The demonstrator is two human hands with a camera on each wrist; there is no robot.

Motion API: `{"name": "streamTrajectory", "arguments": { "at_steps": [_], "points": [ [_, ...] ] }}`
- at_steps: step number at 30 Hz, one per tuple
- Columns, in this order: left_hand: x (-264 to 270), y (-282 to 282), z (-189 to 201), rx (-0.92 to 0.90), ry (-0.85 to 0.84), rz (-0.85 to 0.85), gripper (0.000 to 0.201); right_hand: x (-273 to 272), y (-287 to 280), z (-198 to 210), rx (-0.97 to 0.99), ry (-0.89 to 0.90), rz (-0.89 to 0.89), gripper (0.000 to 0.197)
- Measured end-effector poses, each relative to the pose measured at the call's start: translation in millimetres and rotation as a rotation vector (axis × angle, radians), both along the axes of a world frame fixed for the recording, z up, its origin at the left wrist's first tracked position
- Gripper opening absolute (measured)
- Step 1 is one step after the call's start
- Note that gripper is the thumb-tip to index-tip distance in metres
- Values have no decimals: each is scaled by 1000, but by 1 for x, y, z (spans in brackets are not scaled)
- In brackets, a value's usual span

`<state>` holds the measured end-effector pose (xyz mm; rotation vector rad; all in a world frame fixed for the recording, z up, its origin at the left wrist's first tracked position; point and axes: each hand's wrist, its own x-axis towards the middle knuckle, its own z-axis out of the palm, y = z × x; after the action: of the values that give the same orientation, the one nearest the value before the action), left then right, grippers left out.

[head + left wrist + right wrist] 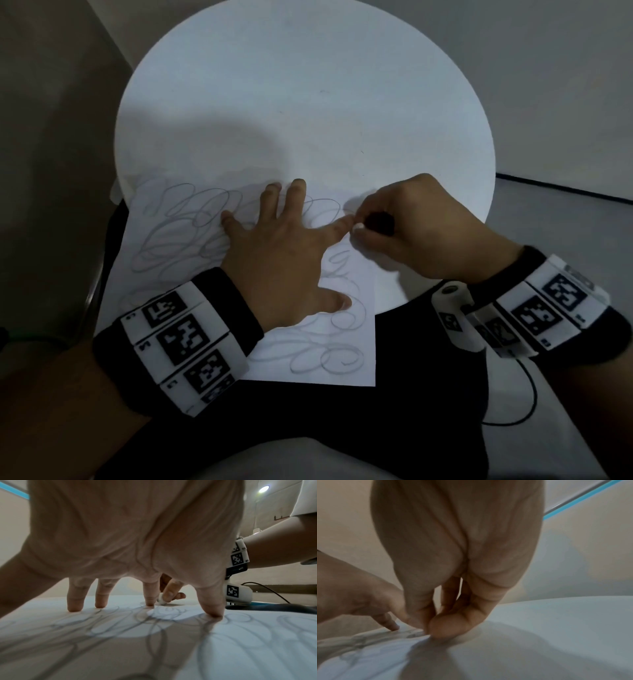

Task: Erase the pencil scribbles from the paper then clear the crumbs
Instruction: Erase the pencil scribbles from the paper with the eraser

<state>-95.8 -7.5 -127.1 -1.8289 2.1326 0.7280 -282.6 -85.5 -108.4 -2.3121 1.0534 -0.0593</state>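
Flat scribbled paper (301, 342), splayed left hand (274, 270) — pinched white eraser (162, 600)

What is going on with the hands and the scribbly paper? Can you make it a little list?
left hand: spread flat, fingers pressing the paper down
right hand: pinches a small white eraser at the paper's upper right part
paper: white sheet, near corner hangs over the table's edge
scribbles: grey pencil loops, most not yet erased
table: round, white
crumbs: too small to tell
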Motion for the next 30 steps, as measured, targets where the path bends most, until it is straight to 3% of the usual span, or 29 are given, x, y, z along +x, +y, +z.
{"name": "streamTrajectory", "arguments": {
  "at_steps": [4, 8, 12, 15, 18, 21, 25, 28, 30],
  "points": [
    [-1, 0, 2, -4, -12, 5, 102, -2, 5, 5, 162, 72, 58, 9],
    [-1, 0, 2, -6, -10, 12, 103, -5, 4, 2, -15, 46, -24, 15],
    [-1, 0, 2, 4, -8, 17, 102, -4, 11, 6, 143, 99, 22, 10],
    [-2, 0, 2, 15, -2, 32, 101, -5, 9, 4, -15, 93, -29, 15],
    [-2, 0, 1, 18, -9, 36, 101, -5, 11, 6, 101, 126, 4, 14],
    [-3, 0, 1, 25, -7, 37, 101, -8, 11, 4, -19, 101, -33, 18],
    [-2, -1, 1, 27, -17, 46, 102, -7, 14, 8, 128, 142, 13, 11],
    [-2, -4, 3, 39, -33, 51, 106, -9, 13, 2, -38, 113, -49, 15],
    [-1, -5, 4, 47, -57, 26, 111, -11, 13, 0, -33, 113, -80, 15]
  ]
}}
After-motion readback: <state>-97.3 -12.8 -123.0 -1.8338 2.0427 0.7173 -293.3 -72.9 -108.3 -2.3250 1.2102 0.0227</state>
